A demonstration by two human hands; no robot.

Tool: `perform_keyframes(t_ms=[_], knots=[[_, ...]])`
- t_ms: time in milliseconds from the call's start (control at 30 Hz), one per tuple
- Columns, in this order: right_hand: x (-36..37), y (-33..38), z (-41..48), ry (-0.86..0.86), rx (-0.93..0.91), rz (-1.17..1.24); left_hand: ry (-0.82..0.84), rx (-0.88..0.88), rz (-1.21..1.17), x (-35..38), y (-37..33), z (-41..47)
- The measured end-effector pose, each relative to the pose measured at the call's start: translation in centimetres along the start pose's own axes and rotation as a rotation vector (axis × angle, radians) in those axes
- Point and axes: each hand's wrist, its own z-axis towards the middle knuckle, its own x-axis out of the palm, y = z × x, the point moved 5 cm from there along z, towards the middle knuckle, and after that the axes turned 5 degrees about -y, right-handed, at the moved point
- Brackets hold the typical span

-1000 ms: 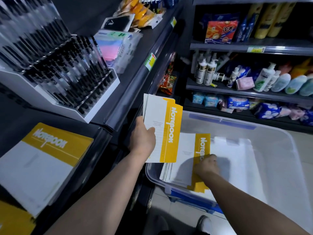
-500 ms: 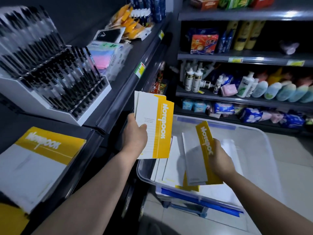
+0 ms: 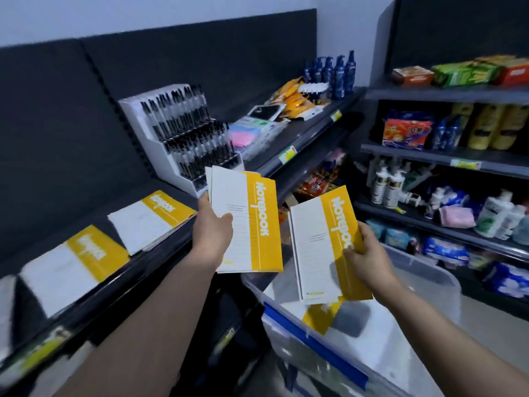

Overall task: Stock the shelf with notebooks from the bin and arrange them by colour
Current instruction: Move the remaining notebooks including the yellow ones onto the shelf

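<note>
Left grip (image 3: 213, 229) holds a yellow notebook stack (image 3: 249, 224); right grip (image 3: 370, 255) pinches a second stack (image 3: 320, 247); light, floppy, likely best grasped mid-edge.

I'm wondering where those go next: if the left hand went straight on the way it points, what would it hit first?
Probably the front edge of the dark shelf, just right of the pen display; its notebook stack would touch before the left hand does. Depth is hard to judge.
</note>
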Motion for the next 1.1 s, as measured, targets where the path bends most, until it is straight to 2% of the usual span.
perform_keyframes(t_ms=[100,267,533,700,933,1000,1100], knots=[[1.9,3.1,-0.6,0.084,-0.098,0.010,-0.131,-0.003,-0.026,-4.4,0.4,-1.9],[6.5,8.2,-1.4,0.239,-0.204,-0.001,-0.454,-0.039,-0.134,-13.4,1.9,-2.8],[16.6,17.1,-2.1,0.377,-0.282,0.023,-0.721,-0.079,-0.051,-25.5,2.3,-2.1],[22.2,22.4,-1.2,0.443,-0.268,0.087,-0.777,-0.089,-0.076,-30.4,3.3,-0.1],[28.7,26.9,1.0,0.536,-0.240,0.190,-0.780,-0.145,-0.151,-33.0,5.4,3.0],[30.1,27.6,1.8,0.527,-0.258,0.131,-0.781,-0.172,-0.171,-33.1,5.9,3.5],[31.9,28.2,3.2,0.564,-0.344,-0.102,-0.787,-0.233,-0.200,-33.0,6.8,4.2]])
